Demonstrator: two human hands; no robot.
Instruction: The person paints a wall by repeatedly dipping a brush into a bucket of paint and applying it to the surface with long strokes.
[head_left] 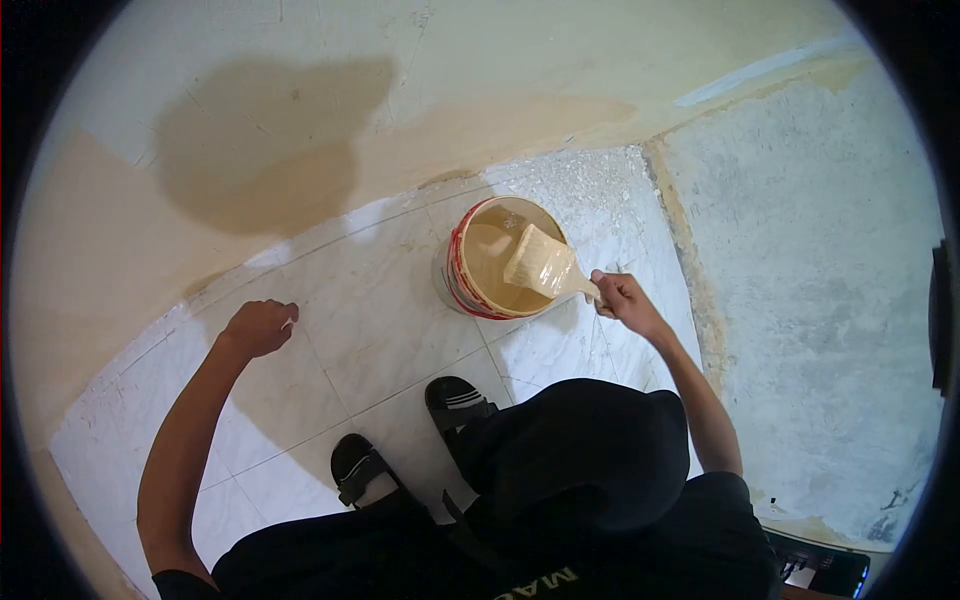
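Note:
My right hand (622, 300) is closed around the handle of a wide paintbrush (545, 263). The brush head is thickly coated in wet, cream-coloured paint and is tilted over the mouth of a paint bucket (462, 288). Inside the bucket is pale beige paint (488, 250); red shows around its rim, and drips mark its side. Well to the left of the bucket, my left hand (262, 328) hovers above the floor with its fingers curled in, and I see nothing in it.
The bucket stands on a marble-patterned tile floor (390, 350), with pale flakes (590, 185) scattered towards the corner. A cream and peach wall (480, 125) rises ahead; a rough grey wall (800, 300) stands right. My sandalled feet (362, 470) are close by. A dark device (820, 565) sits lower right.

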